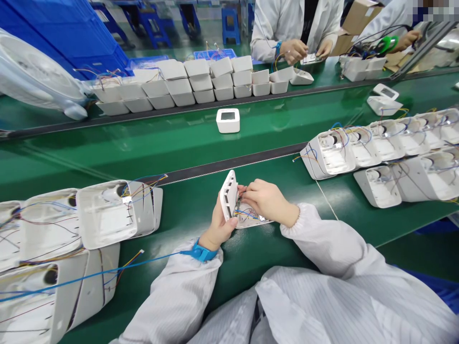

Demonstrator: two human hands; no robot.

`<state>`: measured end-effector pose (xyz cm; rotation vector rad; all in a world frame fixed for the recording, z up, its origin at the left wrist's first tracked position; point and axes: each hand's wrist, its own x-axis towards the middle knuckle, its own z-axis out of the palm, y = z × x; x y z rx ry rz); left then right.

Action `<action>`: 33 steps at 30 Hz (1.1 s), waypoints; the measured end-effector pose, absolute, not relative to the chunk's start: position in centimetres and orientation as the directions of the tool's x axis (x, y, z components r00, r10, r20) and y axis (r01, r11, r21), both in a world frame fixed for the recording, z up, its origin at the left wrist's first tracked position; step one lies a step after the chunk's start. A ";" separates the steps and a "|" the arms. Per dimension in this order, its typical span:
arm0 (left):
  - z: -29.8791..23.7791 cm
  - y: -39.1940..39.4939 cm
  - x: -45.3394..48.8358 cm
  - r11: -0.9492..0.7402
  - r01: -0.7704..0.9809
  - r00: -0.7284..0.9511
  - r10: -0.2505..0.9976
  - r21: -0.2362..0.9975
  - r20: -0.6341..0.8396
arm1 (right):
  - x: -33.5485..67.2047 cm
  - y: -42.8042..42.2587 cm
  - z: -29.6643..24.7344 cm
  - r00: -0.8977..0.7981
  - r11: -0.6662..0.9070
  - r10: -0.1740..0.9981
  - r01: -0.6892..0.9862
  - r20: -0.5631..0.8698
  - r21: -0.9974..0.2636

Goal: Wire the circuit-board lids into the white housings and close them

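My left hand [219, 225] is closed around the edge of a white plastic cover panel [229, 193], holding it tilted upright. Beside and below the panel lies an opened white housing [247, 224] with blue, yellow and red wires inside. My right hand [267, 198] reaches over the housing with its fingers pinched together near the inner face of the panel. What the pinched fingers hold is too small to make out, though thin wires run close by. A blue wrist strap [202, 252] with a cord is on my left wrist.
Open white housings with wires [107, 212] are stacked at the left, and more [332, 153] stand in rows at the right. A closed white device [228, 121] sits on the green belt [161, 138]. Beyond it are stacked housings [199, 83], a fan [36, 71] and co-workers' hands [294, 51].
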<state>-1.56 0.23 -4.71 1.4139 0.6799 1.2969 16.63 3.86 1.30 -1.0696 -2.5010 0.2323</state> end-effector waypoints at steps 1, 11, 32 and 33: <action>-4.7 0.2 -1.6 -0.287 -0.221 0.251 0.907 0.932 0.339 | 16.6 3.9 1.3 -0.623 0.695 0.719 0.649 0.308 -0.309; -4.3 0.5 -1.9 -0.300 -0.132 0.261 0.909 0.945 0.325 | 16.6 4.0 1.1 -0.654 0.734 0.676 0.635 0.340 -0.239; -3.1 0.4 -1.2 -0.214 -0.243 0.230 0.935 0.946 0.270 | 17.1 4.0 2.5 -0.624 0.653 0.747 0.623 0.231 -0.430; -3.0 0.4 -1.2 -0.213 -0.245 0.228 0.936 0.946 0.269 | 17.4 3.9 3.1 -0.632 0.640 0.744 0.580 0.218 -0.503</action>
